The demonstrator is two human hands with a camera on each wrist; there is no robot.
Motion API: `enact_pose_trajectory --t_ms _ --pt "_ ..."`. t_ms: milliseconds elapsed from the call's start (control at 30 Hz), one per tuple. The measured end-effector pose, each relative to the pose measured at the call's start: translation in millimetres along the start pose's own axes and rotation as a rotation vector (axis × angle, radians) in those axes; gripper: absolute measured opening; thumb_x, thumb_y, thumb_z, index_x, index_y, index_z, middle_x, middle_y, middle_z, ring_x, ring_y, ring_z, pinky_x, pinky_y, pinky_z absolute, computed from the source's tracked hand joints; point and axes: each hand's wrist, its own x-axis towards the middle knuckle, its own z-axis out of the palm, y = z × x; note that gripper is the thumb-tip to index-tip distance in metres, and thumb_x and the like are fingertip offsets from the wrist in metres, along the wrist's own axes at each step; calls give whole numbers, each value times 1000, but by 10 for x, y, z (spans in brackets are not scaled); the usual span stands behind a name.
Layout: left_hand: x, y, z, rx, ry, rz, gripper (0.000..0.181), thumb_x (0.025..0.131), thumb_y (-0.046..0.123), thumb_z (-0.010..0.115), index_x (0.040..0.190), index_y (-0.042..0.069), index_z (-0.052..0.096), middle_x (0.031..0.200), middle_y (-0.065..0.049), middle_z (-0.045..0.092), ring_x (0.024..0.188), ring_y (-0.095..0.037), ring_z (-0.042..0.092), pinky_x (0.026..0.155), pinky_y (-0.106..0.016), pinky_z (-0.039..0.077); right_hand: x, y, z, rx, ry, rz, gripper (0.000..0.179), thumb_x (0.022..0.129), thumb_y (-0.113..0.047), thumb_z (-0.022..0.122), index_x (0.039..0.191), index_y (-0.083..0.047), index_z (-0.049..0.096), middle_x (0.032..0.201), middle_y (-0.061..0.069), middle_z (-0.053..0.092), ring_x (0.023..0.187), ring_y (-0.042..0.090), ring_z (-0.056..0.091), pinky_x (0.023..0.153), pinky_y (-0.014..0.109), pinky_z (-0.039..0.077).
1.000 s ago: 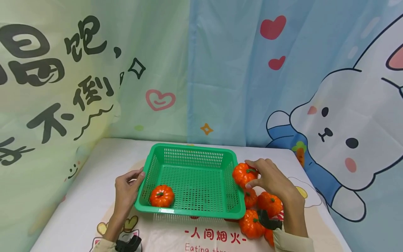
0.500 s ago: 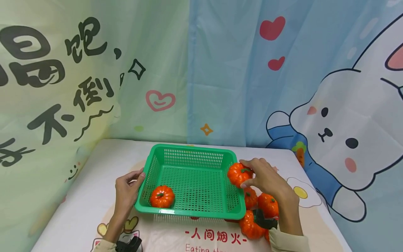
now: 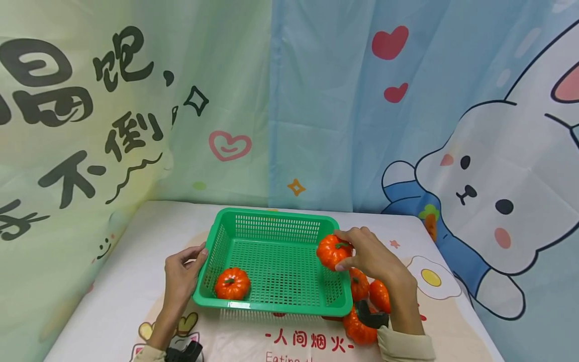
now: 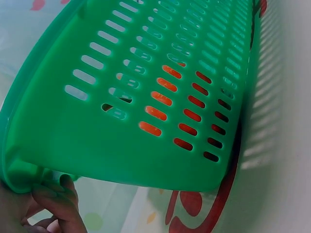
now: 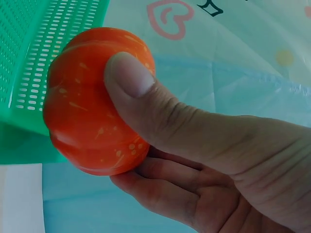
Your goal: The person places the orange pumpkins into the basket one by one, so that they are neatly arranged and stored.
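Note:
A small orange toy pumpkin (image 3: pixel 331 252) with a green stem is in my right hand (image 3: pixel 373 254), over the right wall of the green plastic basket (image 3: pixel 276 304). Thumb and fingers grip the pumpkin from its right side, as the right wrist view also shows. My left hand (image 3: pixel 183 271) holds the basket's left rim, the thumb on top; in the left wrist view its curled fingers (image 4: pixel 63 201) are under the rim. Another pumpkin (image 3: pixel 232 284) sits inside the basket at the front left corner, and its orange shows through the slots in the left wrist view.
Several more pumpkins (image 3: pixel 359 326) lie on the white printed tablecloth (image 3: pixel 244 334) just right of the basket, partly hidden by the right forearm and its black wrist strap. A patterned curtain (image 3: pixel 312 125) hangs behind the table.
My right hand has carried its pumpkin leftward, from outside the basket's right rim to over the inner side of it. The left hand and the basket have stayed in place.

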Motion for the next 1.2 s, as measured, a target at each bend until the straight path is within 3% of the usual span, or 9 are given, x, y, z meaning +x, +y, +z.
enact_pose_trajectory --t_ms 400,767,1200 --pt "-10 -5 2 2 6 7 28 106 10 72 129 -7 77 112 -31 77 68 1 70 64 -14 59 61 -71 98 3 -4 -27 78 85 -23 94 152 1 62 120 12 69 111 27 54 93 42 53" --pt "-4 -24 -18 2 3 14 30 105 10 73 129 -8 76 116 -32 77 70 2 71 65 -12 58 86 -107 143 11 3 -56 77 87 -22 92 155 -2 60 131 11 71 115 27 55 101 48 55" --pt "-3 -20 -7 -9 0 8 30 106 11 72 130 -7 76 115 -31 77 70 0 72 65 -13 59 175 -176 167 10 -19 -71 79 87 -22 92 156 -4 60 127 9 73 110 26 53 92 40 51"
